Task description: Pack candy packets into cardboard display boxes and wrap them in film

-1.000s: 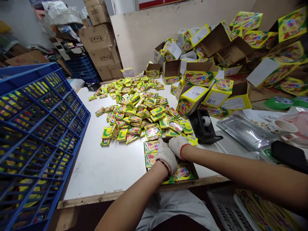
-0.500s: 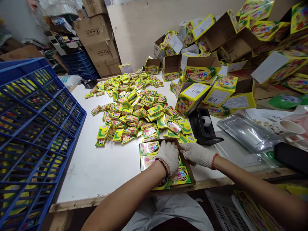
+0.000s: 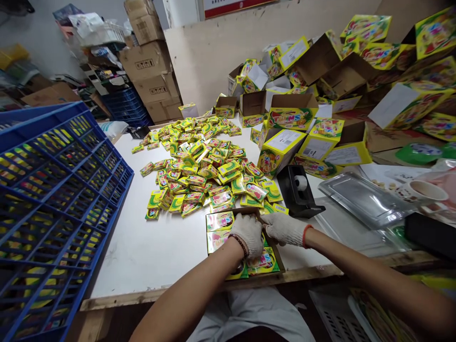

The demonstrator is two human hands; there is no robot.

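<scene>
An open cardboard box point(image 3: 280, 260) lies at the table's front edge, with small yellow-green printed packs point(image 3: 220, 221) laid side by side in it. My left hand point(image 3: 248, 235), in a white knitted glove, reaches down into the box over the packs. Its fingers are curled, and their tips and anything between them are hidden. From the right, my right hand point(image 3: 285, 229), gloved too, pinches the box's right wall near the far corner. Just beyond the box spreads a heap of loose small packs point(image 3: 199, 171).
A blue plastic crate point(image 3: 117, 183) full of packs leans at the left. A black tape dispenser point(image 3: 299, 192) stands right of the heap. Behind it are piled open printed cartons point(image 3: 292, 114). Clear plastic trays point(image 3: 363, 199) and a cup point(image 3: 423, 190) lie at the right.
The camera view has tilted up and turned slightly. Both hands stay at the box in nearly the same position, with my right hand slightly closer to my left.
</scene>
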